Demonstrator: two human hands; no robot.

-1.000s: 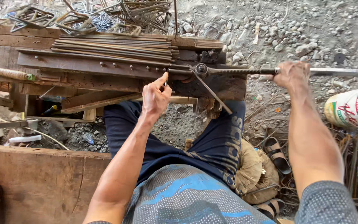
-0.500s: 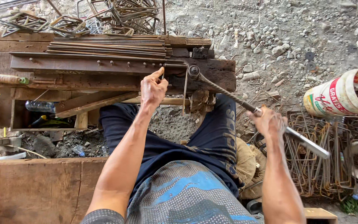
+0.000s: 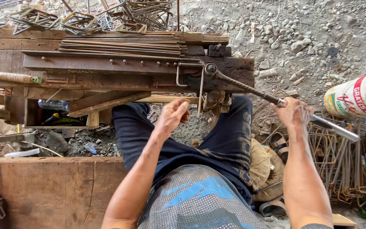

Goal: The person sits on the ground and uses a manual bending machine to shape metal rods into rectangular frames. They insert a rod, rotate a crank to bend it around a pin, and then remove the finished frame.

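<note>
My right hand (image 3: 292,114) grips the long steel bending lever (image 3: 250,88), which pivots on a bolt at the right end of the wooden bench (image 3: 106,80) and angles down to the right. A thin steel rod (image 3: 200,91), bent into a hook shape, sits at the pivot and hangs down over the bench's front. My left hand (image 3: 172,116) hovers just left of that rod with fingers loosely curled and holds nothing. A bundle of straight rods (image 3: 119,44) lies along the bench top.
Bent stirrups are piled behind the bench (image 3: 85,17) and on the ground at right (image 3: 339,157). A white and red bucket (image 3: 356,95) lies at right. Wooden planks (image 3: 43,186) lie at lower left, and gravel covers the ground.
My right hand has swung the lever from level with the bench down towards me, bending the rod. My left hand has come off the rod and drawn back.
</note>
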